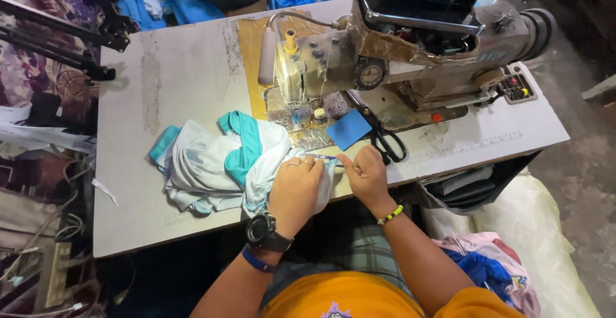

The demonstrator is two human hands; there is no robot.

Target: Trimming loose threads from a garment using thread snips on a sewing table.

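White-and-teal garment (221, 161) bunched on table (173, 80), left of sewing machine (398, 48). Left hand (296, 189) flat on garment's right edge, fingers closed over cloth. Right hand (367, 175) beside it — fingertips pinching same hem. One blue fabric square (348, 129), one pair of scissors (385, 139) below machine.

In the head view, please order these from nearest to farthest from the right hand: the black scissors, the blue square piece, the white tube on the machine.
From the right hand:
1. Black scissors, just above the hand.
2. Blue square piece, up and slightly left.
3. White tube, far up-left, on the sewing machine.
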